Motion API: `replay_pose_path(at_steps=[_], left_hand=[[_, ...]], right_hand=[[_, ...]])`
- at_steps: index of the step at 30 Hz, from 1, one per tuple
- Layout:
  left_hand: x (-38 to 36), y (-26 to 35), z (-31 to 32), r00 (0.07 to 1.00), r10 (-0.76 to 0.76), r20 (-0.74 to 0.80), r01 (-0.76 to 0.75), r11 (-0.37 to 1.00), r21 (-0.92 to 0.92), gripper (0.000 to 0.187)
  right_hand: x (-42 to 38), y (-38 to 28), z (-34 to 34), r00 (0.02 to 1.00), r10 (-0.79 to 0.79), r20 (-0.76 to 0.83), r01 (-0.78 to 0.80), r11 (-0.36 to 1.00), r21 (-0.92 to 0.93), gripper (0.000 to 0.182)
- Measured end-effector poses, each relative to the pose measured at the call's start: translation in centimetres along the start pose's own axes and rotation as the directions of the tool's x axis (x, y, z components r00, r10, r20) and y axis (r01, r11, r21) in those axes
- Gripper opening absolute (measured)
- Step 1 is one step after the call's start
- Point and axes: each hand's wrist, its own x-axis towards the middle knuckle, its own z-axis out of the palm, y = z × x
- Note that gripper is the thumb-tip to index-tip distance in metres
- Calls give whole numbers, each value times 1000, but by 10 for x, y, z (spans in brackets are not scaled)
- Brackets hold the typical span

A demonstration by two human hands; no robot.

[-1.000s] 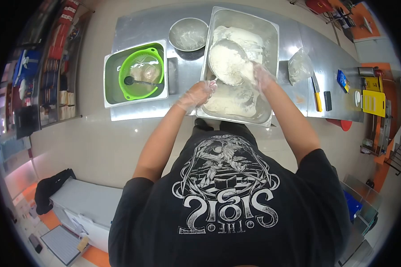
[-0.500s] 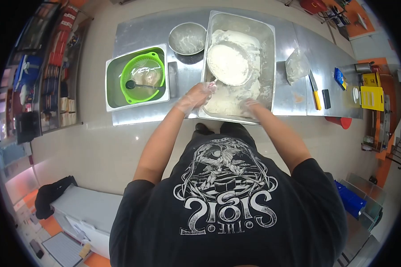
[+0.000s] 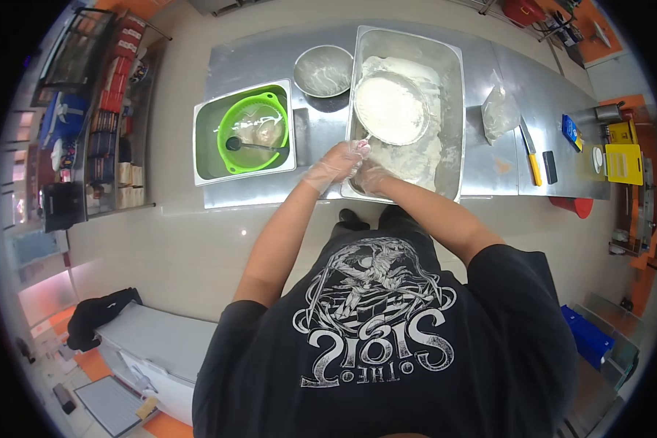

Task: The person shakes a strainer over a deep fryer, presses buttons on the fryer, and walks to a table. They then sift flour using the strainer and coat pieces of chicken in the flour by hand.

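My left hand [image 3: 337,163], in a clear plastic glove, is closed around the handle of a round sieve [image 3: 425,130]. White flour [image 3: 388,109] fills the sieve, which sits over a deep rectangular steel pan [image 3: 454,131] with more flour spread across its bottom. My right hand [image 3: 372,178], also gloved, is close beside the left at the pan's near-left corner. Its fingers are largely hidden, and I cannot make out whether they touch the handle.
Left of the pan are a floury metal bowl [image 3: 323,71] and a smaller steel pan [image 3: 203,157] holding a green colander [image 3: 225,139] with a black ladle [image 3: 254,145]. To the right lie a plastic bag [image 3: 499,115], a yellow-handled knife [image 3: 534,166] and a dark phone-like object [image 3: 550,167].
My right hand has moved left across the pan to beside my left hand. The left hand keeps its hold on the sieve. The whole view has shifted slightly.
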Motion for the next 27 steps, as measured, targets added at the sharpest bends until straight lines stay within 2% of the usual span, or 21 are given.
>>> replay_pose_path(at_steps=[2, 4, 5, 8, 9, 11, 13, 14, 15, 18, 20, 21, 23, 26, 27], left_hand=[[-3, 12, 1, 998, -59, -1, 59, 996, 71, 34], [1, 3, 2, 999, 40, -6, -40, 998, 40, 34], [5, -5, 2, 996, 90, -10, -89, 996, 22, 33], [9, -6, -1, 997, -65, -30, 70, 974, 216, 34], [16, -13, -2, 999, -20, -41, 29, 972, 232, 32], [25, -31, -1, 996, 63, -56, -46, 964, 262, 29], [13, -8, 4, 993, -110, -31, 110, 994, 14, 25], [8, 2, 7, 982, -191, -2, 190, 976, -109, 23], [8, 4, 8, 981, -195, 1, 194, 970, -147, 21], [9, 2, 15, 978, -206, 36, 208, 943, -260, 19], [17, -7, 18, 978, -195, 78, 210, 918, -338, 19], [20, -4, 25, 974, -218, 57, 224, 925, -306, 19], [26, 6, 41, 965, -261, -1, 253, 937, -239, 19], [37, 3, 64, 952, -306, -29, 277, 895, -349, 23], [37, 10, 73, 955, -296, -28, 266, 892, -364, 25]], right_hand=[[-11, -8, -18, 999, 7, 31, -10, 994, 111, 36], [-22, -7, -36, 998, 12, 67, -26, 977, 211, 35], [-23, -1, -34, 997, 14, 76, -42, 924, 380, 34], [-24, 36, -10, 995, 8, 102, -87, 601, 795, 33], [-24, 53, -7, 995, 6, 102, -93, 450, 888, 32], [-42, 85, -17, 977, 73, 201, -211, 202, 956, 32], [-65, 121, -28, 955, 143, 260, -264, 12, 964, 32], [-72, 140, -28, 963, 156, 218, -208, -81, 975, 33], [-75, 152, -30, 969, 171, 177, -148, -172, 974, 33], [-78, 142, -86, 935, 346, 80, -16, -185, 983, 37], [-71, 104, -119, 832, 555, -10, 63, -77, 995, 42], [-69, 96, -130, 766, 641, -60, 89, -13, 996, 45], [-47, 122, -107, 727, 662, -180, 19, 243, 970, 52], [-86, 91, -114, 672, 712, -204, -263, 487, 833, 56], [-70, 110, -84, 647, 752, -125, -268, 377, 886, 55]])
